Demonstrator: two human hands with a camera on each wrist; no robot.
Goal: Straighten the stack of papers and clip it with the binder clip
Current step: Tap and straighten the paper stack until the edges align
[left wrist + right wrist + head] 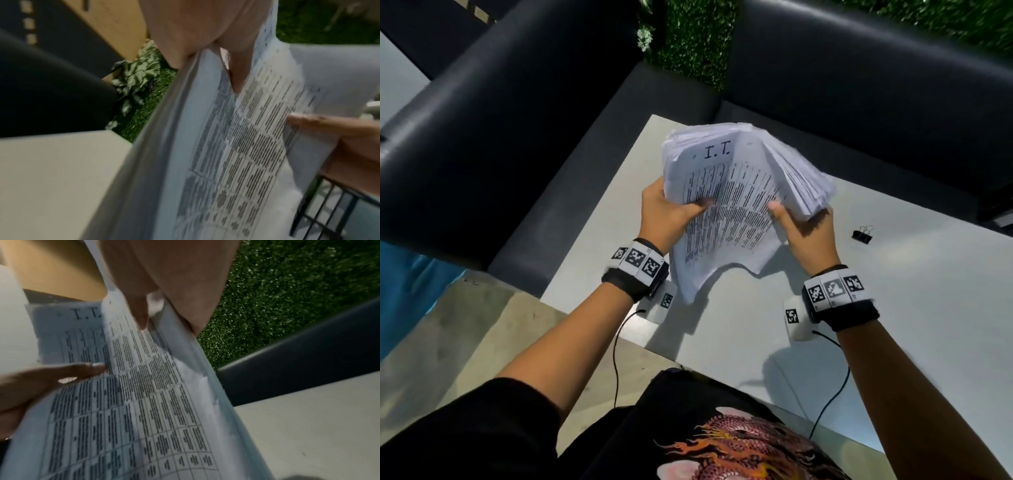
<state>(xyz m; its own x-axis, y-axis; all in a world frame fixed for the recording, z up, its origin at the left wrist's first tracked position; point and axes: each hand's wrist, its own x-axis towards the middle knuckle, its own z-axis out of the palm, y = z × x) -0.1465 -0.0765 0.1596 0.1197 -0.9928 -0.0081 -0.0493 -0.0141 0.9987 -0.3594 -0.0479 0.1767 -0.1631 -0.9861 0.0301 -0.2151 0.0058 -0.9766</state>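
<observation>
Two hands are gripping one stack of papers (736, 205) above the white table (928, 325): the left hand (667, 216) is clutching its left edge, the right hand (804, 229) its right, thumbs pressing on the top sheet. Printed tables and a handwritten "I.T." are showing; the sheets are bowing and fanning unevenly. One black binder clip (862, 235) is lying on the table, just beside the right hand.

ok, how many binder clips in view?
1. The binder clip lies on the table, to the right of the right hand, untouched. Others could be hidden behind the stack of papers.
</observation>
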